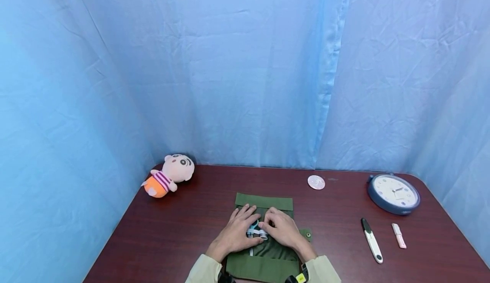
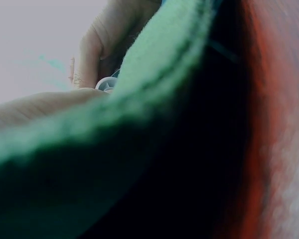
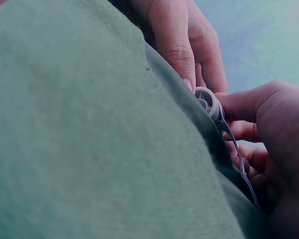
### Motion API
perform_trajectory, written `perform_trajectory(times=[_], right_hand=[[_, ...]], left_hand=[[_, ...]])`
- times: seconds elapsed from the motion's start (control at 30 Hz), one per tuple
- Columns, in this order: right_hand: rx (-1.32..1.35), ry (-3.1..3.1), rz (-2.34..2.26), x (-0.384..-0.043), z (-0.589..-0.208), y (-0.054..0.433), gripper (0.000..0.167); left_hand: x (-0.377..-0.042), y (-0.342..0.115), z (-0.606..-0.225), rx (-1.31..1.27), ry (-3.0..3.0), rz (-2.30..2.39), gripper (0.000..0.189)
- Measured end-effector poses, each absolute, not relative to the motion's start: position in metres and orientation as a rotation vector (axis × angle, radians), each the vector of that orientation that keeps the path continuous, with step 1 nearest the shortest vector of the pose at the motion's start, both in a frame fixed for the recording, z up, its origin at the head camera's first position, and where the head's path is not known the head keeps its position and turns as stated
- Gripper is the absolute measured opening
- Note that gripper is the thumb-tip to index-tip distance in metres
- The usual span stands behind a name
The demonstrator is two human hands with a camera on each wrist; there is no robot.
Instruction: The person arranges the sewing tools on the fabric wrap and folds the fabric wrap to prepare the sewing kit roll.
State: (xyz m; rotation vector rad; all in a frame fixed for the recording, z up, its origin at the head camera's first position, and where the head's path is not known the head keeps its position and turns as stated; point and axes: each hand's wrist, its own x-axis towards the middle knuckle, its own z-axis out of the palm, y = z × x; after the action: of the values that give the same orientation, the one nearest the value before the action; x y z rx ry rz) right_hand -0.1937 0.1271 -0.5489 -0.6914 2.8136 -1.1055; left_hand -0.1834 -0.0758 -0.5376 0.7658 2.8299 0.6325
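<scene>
A green fabric pouch (image 1: 264, 266) lies unfolded at the table's front. My left hand (image 1: 239, 232) rests spread on it, fingers straight, thumb beside a white spool (image 1: 263, 235). A white strap (image 1: 257, 231) crosses light blue scissors (image 1: 254, 224) and runs along the spool. My right hand (image 1: 281, 227) bends over the pouch with curled fingers, its thumb near the scissors. In the right wrist view the spool (image 3: 208, 101) sits between both thumbs, at their tips; whether the right fingers pinch anything I cannot tell. The left wrist view is mostly covered by the pouch's green edge (image 2: 159, 64).
A plush doll (image 1: 168, 176) lies at the back left of the brown table (image 1: 183, 232). Behind the pouch is a round pale disc (image 1: 316, 182). To the right are a blue-rimmed clock (image 1: 394, 193), a white-and-dark-handled tool (image 1: 372, 240) and a small white-and-pink stick (image 1: 399, 235). Blue curtains (image 1: 245, 83) surround the table.
</scene>
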Motion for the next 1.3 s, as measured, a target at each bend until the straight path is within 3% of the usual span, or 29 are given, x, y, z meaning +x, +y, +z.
perform_trajectory(times=[0.6, 0.97, 1.3], right_hand=[[-0.687, 2.716, -1.282, -0.196, -0.546, 0.131, 0.020], [-0.546, 2.883, -1.469, -0.189, -0.542, 0.152, 0.004], [-0.484, 3.148, -1.571, -0.182, -0.542, 0.179, 0.012]], left_hand=[[-0.183, -0.077, -0.540, 0.755, 2.826, 0.625, 0.066], [-0.182, -0.076, -0.539, 0.750, 2.840, 0.617, 0.066], [-0.182, -0.076, -0.540, 0.749, 2.845, 0.621, 0.066]])
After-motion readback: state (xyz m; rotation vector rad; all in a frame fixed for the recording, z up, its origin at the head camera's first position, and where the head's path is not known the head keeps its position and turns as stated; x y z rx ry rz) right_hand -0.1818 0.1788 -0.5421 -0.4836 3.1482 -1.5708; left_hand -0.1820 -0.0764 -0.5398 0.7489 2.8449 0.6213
